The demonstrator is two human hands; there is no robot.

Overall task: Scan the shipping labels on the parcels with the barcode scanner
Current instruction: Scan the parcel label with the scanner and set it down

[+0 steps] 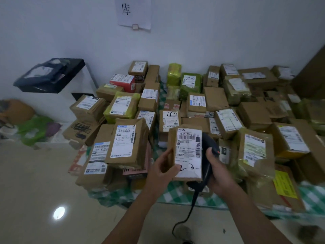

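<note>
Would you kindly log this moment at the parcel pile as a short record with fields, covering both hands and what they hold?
left hand: grips the small brown parcel by its lower left edge
right hand: grips the barcode scanner
shipping label: on the held parcel, facing the camera, barcode near its top
scanner position: behind the held parcel, partly hidden; its cable hangs down
other parcels: heaped on a green checked cloth, many with labels up
</note>
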